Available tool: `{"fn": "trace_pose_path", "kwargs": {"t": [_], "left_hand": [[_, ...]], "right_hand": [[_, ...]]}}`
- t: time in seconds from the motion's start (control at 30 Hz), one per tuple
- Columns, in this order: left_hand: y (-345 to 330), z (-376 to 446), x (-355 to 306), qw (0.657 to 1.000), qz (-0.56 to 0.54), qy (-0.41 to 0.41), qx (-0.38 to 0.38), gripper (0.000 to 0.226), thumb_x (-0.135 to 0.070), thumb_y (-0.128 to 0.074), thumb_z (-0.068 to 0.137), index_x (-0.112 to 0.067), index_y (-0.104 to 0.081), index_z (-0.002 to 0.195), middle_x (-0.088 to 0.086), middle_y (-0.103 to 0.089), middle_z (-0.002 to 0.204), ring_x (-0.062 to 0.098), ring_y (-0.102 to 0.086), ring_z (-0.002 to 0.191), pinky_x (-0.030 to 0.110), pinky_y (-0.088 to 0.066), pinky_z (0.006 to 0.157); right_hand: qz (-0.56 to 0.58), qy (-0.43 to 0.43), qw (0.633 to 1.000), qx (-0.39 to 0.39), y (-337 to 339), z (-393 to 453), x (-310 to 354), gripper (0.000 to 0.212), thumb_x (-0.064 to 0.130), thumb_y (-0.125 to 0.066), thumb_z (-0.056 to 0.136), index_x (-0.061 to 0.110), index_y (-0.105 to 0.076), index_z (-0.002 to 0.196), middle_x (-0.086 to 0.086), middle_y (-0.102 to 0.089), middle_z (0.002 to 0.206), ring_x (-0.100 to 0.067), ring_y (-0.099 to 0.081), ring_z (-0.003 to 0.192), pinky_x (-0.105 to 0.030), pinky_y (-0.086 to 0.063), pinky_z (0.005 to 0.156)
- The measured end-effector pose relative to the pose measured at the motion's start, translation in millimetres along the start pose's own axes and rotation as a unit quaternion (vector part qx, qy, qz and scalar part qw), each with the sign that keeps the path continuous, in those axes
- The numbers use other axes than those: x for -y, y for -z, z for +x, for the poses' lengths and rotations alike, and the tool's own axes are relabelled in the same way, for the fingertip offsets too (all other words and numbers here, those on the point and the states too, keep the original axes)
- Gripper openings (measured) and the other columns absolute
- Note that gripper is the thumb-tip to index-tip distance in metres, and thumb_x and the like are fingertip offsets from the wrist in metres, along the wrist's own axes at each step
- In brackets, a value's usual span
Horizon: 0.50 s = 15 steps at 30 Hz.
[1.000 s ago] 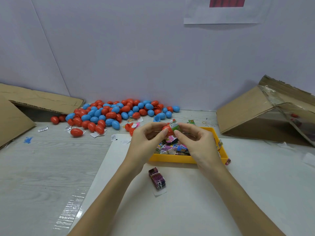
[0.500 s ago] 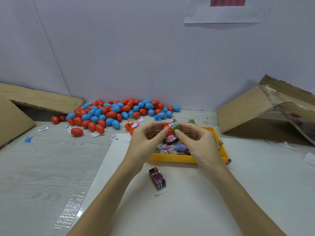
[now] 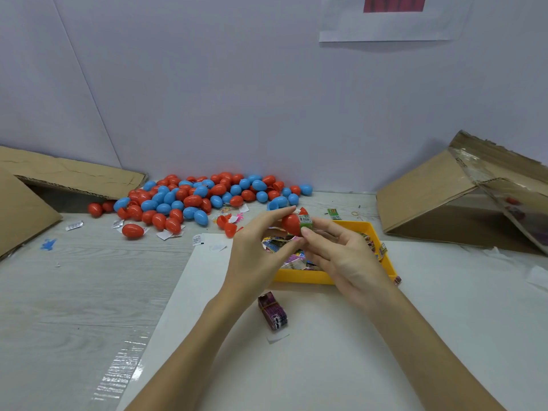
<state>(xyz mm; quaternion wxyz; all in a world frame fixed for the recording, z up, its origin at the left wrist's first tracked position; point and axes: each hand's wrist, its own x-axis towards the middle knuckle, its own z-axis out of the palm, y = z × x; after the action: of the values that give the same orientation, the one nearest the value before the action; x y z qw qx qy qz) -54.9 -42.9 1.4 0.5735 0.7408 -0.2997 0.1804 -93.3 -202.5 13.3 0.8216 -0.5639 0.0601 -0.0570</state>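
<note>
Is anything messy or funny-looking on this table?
Yes. Red and blue eggs lie spilled in a loose heap by the wall, with paper slips scattered among them. The cardboard box on the right is tipped on its side. One purple packet lies alone outside the yellow tray.

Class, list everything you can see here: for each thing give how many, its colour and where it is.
plastic eggs: dozens, red and blue, heaped by the back wall
tray: one, yellow, centre, holding colourful packets
egg half: one, red, held above the tray
green packet: one, green, against the egg half
packet bundle: one, purple, just in front of the tray
white sheet: one, beneath tray and bundle
left cardboard box: one, brown, far left
right cardboard box: one, brown, far right
left hand: pinches the egg half
right hand: holds the green packet
</note>
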Motion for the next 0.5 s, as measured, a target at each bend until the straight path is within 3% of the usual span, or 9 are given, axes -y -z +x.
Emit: {"fn": "trace_pose_path", "kwargs": {"t": [0.17,0.27,0.5], "left_hand": [[2.5,1.7,-0.9,0.994,0.077,-0.075,-0.017,0.052,-0.012,-0.081,0.086,-0.013,-0.065,0.135,-0.003,-0.071,0.117,0.010,-0.066,0.106,0.027,-0.055,0.093],[3.7,2.5,-2.0,0.991,0.089,-0.096,-0.001,0.054,-0.009,-0.079,0.086,-0.010,-0.063,0.137,-0.001,-0.070,0.116,0.005,-0.063,0.105,0.017,-0.051,0.093],[6.1,3.1,-0.8,0.987,0.109,-0.117,0.011,0.053,-0.010,-0.078,0.086,-0.009,-0.063,0.137,0.002,-0.069,0.111,0.011,-0.064,0.099,0.016,-0.051,0.091]], "right_hand": [[0.094,-0.082,0.991,0.041,-0.8,-1.1,5.5,0.038,0.013,-0.076,0.089,0.007,-0.066,0.126,-0.014,-0.076,0.108,-0.023,-0.076,0.093,-0.024,-0.060,0.072],[0.096,-0.085,0.991,0.048,-0.3,-0.8,5.7,0.032,0.018,-0.076,0.089,0.007,-0.072,0.119,-0.015,-0.075,0.110,-0.023,-0.075,0.093,-0.025,-0.060,0.074],[0.120,-0.103,0.986,0.053,-2.5,-3.1,6.1,0.035,0.018,-0.078,0.085,0.006,-0.073,0.118,-0.015,-0.074,0.114,-0.022,-0.074,0.093,-0.027,-0.060,0.077]]}}
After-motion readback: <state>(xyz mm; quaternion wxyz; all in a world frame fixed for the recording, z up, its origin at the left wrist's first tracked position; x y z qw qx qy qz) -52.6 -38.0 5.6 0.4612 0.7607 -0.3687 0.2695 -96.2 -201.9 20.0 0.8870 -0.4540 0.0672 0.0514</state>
